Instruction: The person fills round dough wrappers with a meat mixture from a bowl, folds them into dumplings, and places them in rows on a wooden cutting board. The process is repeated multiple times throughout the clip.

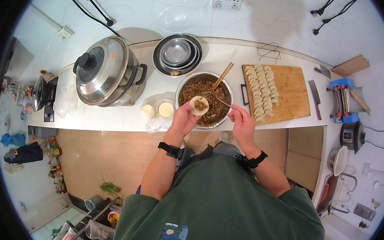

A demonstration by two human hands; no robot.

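My left hand (184, 117) holds a round dumpling wrapper (199, 105) with a small heap of brown filling on it, above the near left of a steel bowl (230, 114). In my right hand (242, 119), at the bowl's right rim, is a metal spoon (222, 100) whose head reaches over the filling. The bowl holds chopped brown filling (195, 86), and a pair of wooden chopsticks (223, 76) leans in it. Left of my left hand, two stacks of round wrappers (166, 109) lie on a clear plastic bag (156, 124).
Rows of folded dumplings (259, 92) cover the left part of a wooden cutting board (291, 94) to the right. Beyond it lie a knife (315, 96) and a blue-ended roller machine (344, 100). A large steel steamer pot (106, 72) and nested metal bowls (176, 53) stand behind.
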